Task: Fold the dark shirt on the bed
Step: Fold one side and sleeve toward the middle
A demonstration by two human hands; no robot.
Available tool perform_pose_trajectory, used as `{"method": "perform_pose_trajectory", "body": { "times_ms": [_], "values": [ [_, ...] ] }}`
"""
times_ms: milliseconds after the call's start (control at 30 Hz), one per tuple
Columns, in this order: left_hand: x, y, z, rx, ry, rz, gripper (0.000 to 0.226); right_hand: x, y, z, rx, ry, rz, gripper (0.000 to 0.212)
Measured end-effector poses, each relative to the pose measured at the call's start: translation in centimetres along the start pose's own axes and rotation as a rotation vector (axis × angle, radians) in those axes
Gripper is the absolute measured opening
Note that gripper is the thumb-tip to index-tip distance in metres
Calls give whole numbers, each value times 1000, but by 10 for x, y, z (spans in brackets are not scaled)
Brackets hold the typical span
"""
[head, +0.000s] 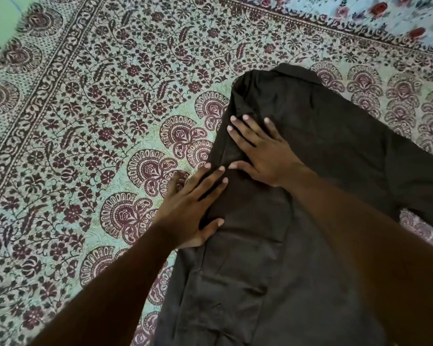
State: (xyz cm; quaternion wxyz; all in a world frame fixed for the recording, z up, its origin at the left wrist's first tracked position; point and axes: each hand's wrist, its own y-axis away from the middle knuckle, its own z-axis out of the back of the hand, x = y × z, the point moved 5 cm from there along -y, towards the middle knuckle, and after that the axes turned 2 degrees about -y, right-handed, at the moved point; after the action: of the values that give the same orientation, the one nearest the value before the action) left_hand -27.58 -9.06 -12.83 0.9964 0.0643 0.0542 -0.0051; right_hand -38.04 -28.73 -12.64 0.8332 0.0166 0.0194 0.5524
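The dark shirt (318, 151) lies flat on the bed, its collar end far from me and one sleeve spread to the right. Its left side is folded inward, forming a long straight edge. My left hand (193, 208) lies flat on that folded left edge, fingers spread, partly on the bedsheet. My right hand (263, 151) presses palm-down on the shirt just beyond it, fingers apart and pointing toward the shoulder. Neither hand grips any cloth.
The bed is covered with a pale green sheet (98, 121) printed with maroon flowers and paisley borders. A second light blue floral cloth (375, 13) lies at the far right corner. A green wall (0, 18) shows at top left.
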Motion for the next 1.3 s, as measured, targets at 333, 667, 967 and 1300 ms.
{"method": "perform_pose_trajectory", "body": {
  "times_ms": [333,667,967,1300],
  "values": [
    [4,-4,-5,22,11,-24,87,-36,-68,24,-46,-118,-256,83],
    [4,-4,-4,9,25,-30,87,-57,-104,41,-165,-747,-948,39],
    [5,-4,-5,14,48,-30,86,-58,-114,56,-151,-455,-718,25],
    [6,-4,-7,28,25,-34,86,-54,-126,50,-182,-313,-657,29]
  ]
}}
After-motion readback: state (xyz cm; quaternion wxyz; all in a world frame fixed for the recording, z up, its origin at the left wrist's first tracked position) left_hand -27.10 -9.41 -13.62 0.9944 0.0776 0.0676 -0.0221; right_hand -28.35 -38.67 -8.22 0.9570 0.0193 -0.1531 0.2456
